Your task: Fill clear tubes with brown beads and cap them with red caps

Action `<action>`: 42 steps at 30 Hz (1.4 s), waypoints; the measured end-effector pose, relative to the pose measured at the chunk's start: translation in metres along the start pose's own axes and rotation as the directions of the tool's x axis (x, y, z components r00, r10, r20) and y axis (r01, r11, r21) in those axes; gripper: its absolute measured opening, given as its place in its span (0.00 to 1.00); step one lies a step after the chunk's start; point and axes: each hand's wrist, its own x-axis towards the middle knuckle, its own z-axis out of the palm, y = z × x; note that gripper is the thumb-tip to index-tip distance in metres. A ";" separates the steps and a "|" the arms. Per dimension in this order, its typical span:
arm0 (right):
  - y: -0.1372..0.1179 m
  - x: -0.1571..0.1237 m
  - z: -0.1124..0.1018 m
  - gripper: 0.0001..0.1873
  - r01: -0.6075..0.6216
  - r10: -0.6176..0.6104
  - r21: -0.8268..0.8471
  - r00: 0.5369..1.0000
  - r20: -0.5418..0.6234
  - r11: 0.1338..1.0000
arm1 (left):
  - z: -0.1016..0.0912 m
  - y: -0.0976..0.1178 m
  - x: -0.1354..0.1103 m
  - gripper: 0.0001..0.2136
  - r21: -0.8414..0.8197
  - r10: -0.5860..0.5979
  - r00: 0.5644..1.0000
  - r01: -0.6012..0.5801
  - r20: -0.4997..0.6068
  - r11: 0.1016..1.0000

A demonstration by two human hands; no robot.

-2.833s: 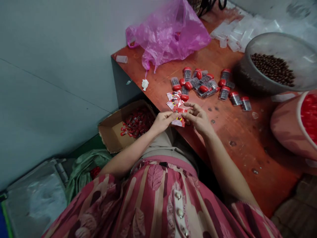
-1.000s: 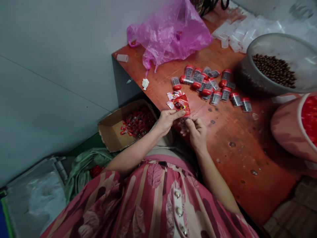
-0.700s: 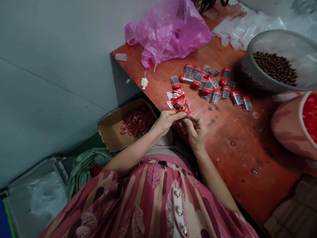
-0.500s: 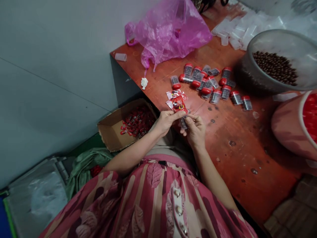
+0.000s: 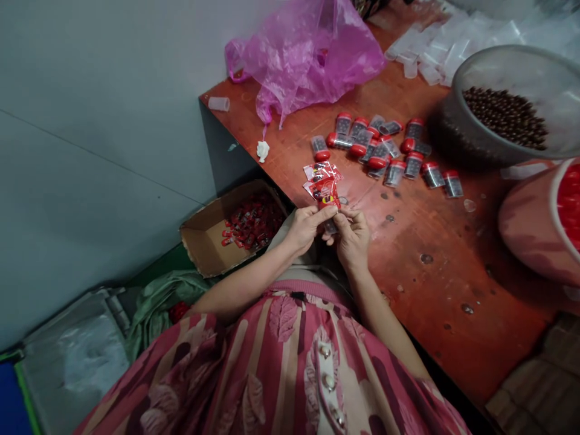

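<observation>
At the table's near edge, my left hand (image 5: pixel 304 228) and my right hand (image 5: pixel 354 237) meet around a small clear jar (image 5: pixel 330 226) filled with dark beads. Both hands are closed on it, thumbs at its upper end, and the fingers cover most of it. Just beyond the thumbs lie several red printed wrappers (image 5: pixel 322 186), the nearest touching or almost touching my left thumb. Whether that wrapper is also pinched, I cannot tell. Past them a red-capped jar (image 5: pixel 320 148) stands upside down, beside a group of similar filled jars (image 5: pixel 379 145).
A bowl of dark balls (image 5: pixel 502 121) and a pink tub of red caps (image 5: pixel 530 226) stand right. Clear empty cups (image 5: pixel 446 51) are heaped behind. A purple plastic bag (image 5: pixel 312 60) lies at the back. Below left, a cardboard box (image 5: pixel 199 241) holds red-wrapped pieces.
My right hand has shifted slightly left, towards my left hand. Less of the jar shows between the fingers, and more of the nearest red wrapper is visible. The view has moved a little.
</observation>
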 end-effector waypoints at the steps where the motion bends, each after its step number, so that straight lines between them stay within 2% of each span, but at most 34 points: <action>1: 0.000 -0.001 -0.001 0.20 -0.011 0.011 0.007 1.000 0.024 1.000 | 0.000 0.002 0.001 0.19 -0.024 -0.001 1.000 0.000 -0.021 1.000; 4: -0.001 -0.005 -0.005 0.21 -0.052 0.049 0.034 0.996 0.077 0.998 | 0.000 0.006 0.005 0.19 -0.087 0.023 0.992 -0.034 -0.123 0.996; 6: -0.001 -0.007 -0.008 0.21 -0.061 0.058 0.051 0.997 0.060 0.997 | 0.001 0.006 0.005 0.19 -0.108 0.023 0.988 -0.039 -0.151 0.993; 10: 0.001 -0.008 -0.010 0.20 -0.053 0.054 0.080 0.999 -0.006 0.995 | 0.003 0.005 -0.003 0.18 -0.063 -0.002 0.993 -0.005 -0.115 0.998; 14: -0.004 -0.013 -0.008 0.19 -0.056 0.057 0.096 0.998 -0.007 0.994 | 0.005 0.009 -0.010 0.18 -0.056 0.015 0.997 -0.019 -0.080 0.998; 18: -0.011 -0.022 -0.005 0.15 0.036 -0.037 -0.044 0.999 -0.033 0.998 | 0.005 0.011 -0.008 0.20 -0.164 0.058 0.989 -0.080 -0.135 0.983; 21: -0.011 -0.024 -0.003 0.13 0.105 -0.114 -0.119 0.991 -0.066 0.987 | 0.003 0.009 -0.006 0.21 -0.119 0.049 0.988 -0.067 -0.143 0.991; 26: -0.005 -0.021 -0.003 0.15 0.006 -0.004 0.030 0.998 -0.058 1.000 | 0.000 0.011 -0.006 0.19 -0.008 0.050 0.990 -0.051 -0.131 0.999; 28: -0.004 -0.021 -0.005 0.14 0.018 -0.019 -0.028 0.998 -0.065 0.999 | 0.001 0.015 -0.006 0.18 -0.027 0.037 0.990 -0.041 -0.134 0.999; 31: -0.001 -0.025 -0.006 0.13 0.125 -0.142 -0.206 0.988 -0.068 0.971 | 0.003 0.018 -0.004 0.19 -0.117 0.055 0.984 -0.075 -0.169 0.990; 33: 0.001 -0.027 -0.005 0.12 0.173 -0.194 -0.254 0.979 -0.058 0.951 | 0.006 0.014 -0.004 0.20 -0.164 0.052 0.982 -0.083 -0.181 0.983; 35: 0.001 -0.025 -0.002 0.13 0.150 -0.171 -0.209 0.981 -0.086 0.966 | 0.009 0.007 -0.006 0.21 -0.180 0.010 0.985 -0.042 -0.171 0.983; 38: -0.001 -0.020 0.002 0.16 0.056 -0.064 -0.060 0.988 -0.144 0.997 | 0.012 -0.004 -0.011 0.21 -0.185 -0.025 0.986 -0.006 -0.168 0.983; 42: -0.002 -0.013 0.001 0.19 -0.024 0.028 0.046 0.995 -0.092 0.999 | 0.008 -0.006 -0.013 0.20 -0.157 -0.015 0.988 -0.009 -0.151 0.988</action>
